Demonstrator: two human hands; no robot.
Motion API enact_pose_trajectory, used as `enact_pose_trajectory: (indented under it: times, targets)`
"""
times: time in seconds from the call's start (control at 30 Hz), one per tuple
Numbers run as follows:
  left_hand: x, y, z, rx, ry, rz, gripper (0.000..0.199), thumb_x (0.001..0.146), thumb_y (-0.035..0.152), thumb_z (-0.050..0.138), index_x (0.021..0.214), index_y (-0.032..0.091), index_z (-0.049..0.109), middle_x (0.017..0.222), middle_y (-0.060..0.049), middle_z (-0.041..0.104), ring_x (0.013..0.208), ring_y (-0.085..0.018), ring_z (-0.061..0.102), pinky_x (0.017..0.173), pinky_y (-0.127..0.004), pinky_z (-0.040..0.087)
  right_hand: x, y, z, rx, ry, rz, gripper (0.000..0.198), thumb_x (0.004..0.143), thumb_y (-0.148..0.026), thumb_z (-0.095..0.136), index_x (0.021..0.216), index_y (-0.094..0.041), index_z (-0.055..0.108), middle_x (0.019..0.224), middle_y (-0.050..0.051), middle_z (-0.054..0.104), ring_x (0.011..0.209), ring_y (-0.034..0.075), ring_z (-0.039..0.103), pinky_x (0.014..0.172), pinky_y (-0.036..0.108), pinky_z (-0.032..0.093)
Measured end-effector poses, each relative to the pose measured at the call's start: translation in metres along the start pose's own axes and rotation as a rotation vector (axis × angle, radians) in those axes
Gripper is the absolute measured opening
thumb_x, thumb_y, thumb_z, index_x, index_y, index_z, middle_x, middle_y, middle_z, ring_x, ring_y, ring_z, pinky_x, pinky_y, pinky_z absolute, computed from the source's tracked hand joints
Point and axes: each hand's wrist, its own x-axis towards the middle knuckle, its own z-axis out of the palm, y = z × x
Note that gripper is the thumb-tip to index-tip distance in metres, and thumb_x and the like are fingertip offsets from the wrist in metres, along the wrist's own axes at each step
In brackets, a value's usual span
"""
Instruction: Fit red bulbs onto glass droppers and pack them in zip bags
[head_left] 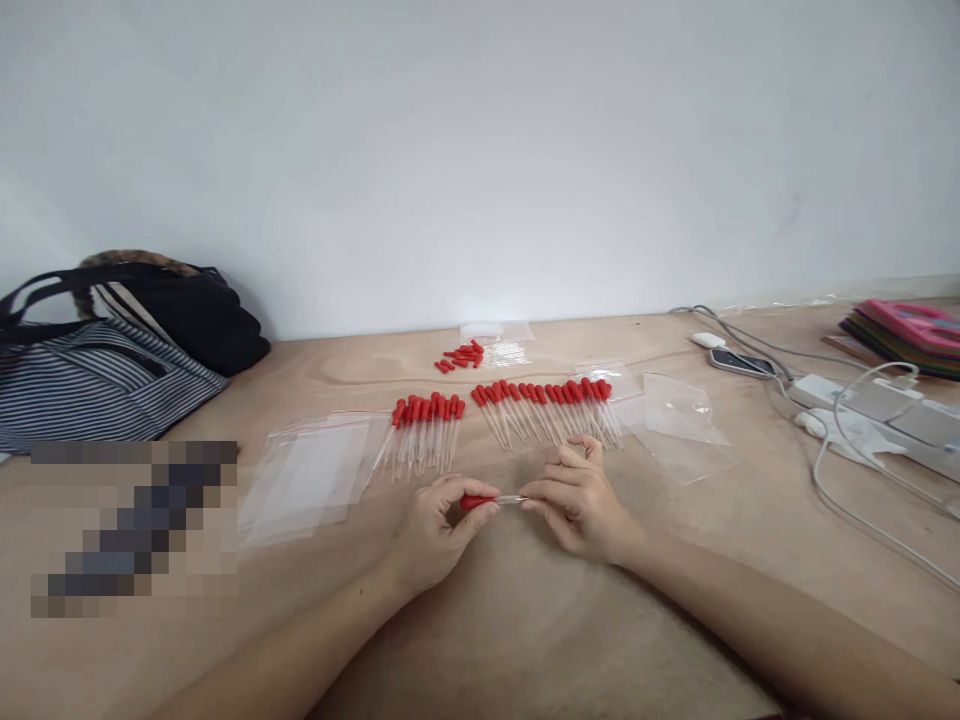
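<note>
Between my hands lies a glass dropper (511,498) held level, its red rubber bulb pointing left. My left hand (444,520) pinches the red bulb (475,502) between thumb and fingertips. The clear tube is pinched by my right hand (581,505), which hides its far end. Just beyond my hands, two groups of finished-looking droppers with red bulbs lie on the wooden table: a smaller group (427,430) at left and a wider row (536,400) at right. Farther back are a pile of loose red bulbs (461,356) and bare glass tubes (510,353).
Clear zip bags (311,470) lie left of the droppers, and another plastic bag (686,425) lies right. A striped bag (112,370) stands far left, near a pixelated dark patch. At right are a power strip (892,420), white cables, a phone-like device (742,363) and coloured sheets (911,330).
</note>
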Motion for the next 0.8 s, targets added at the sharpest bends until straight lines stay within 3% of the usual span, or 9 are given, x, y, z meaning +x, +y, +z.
enact_pose_trajectory:
  times: [0.33,0.5,0.6,0.73,0.8]
  targets:
    - [-0.002,-0.005,0.009,-0.072,0.085,-0.03,0.011,0.07,0.029,0.063,0.07,0.018,0.065,0.061,0.0,0.062,0.059,-0.012,0.056,0.055,-0.024,0.045,-0.002,-0.007,0.004,0.013,0.011,-0.01,0.016,0.083,-0.024,0.047,0.08,-0.02,0.063,0.059,-0.002,0.057,0.066,0.012,0.044,0.083,0.038,0.023]
    - [0.001,-0.006,0.009,-0.048,0.055,-0.082,0.015,0.069,0.034,0.064,0.067,0.019,0.065,0.06,0.0,0.063,0.062,-0.014,0.058,0.061,-0.026,0.047,-0.002,-0.004,0.005,-0.016,0.004,-0.04,0.016,0.082,-0.025,0.048,0.079,-0.021,0.063,0.059,-0.002,0.057,0.067,0.012,0.045,0.084,0.038,0.022]
    - [0.004,-0.002,0.003,-0.004,-0.018,-0.119,0.02,0.068,0.037,0.065,0.08,0.021,0.065,0.071,0.0,0.066,0.068,-0.015,0.06,0.066,-0.028,0.048,0.001,0.001,0.003,-0.066,-0.015,-0.04,0.015,0.082,-0.026,0.05,0.079,-0.022,0.064,0.06,-0.002,0.058,0.069,0.013,0.047,0.085,0.039,0.02]
    - [0.006,0.0,-0.009,0.124,0.001,-0.096,0.052,0.056,0.038,0.075,0.102,0.022,0.059,0.094,-0.003,0.064,0.087,-0.02,0.058,0.082,-0.037,0.045,0.0,0.017,-0.005,-0.144,-0.026,0.06,0.016,0.082,-0.027,0.05,0.079,-0.024,0.066,0.066,-0.001,0.062,0.074,0.014,0.048,0.087,0.04,0.017]
    - [0.006,-0.001,-0.014,0.191,0.013,-0.086,0.046,0.06,0.035,0.072,0.102,0.021,0.058,0.094,-0.003,0.063,0.087,-0.02,0.057,0.083,-0.039,0.043,-0.002,0.027,-0.008,-0.205,-0.022,0.12,0.017,0.082,-0.029,0.051,0.08,-0.026,0.068,0.07,0.0,0.063,0.074,0.014,0.048,0.087,0.04,0.017]
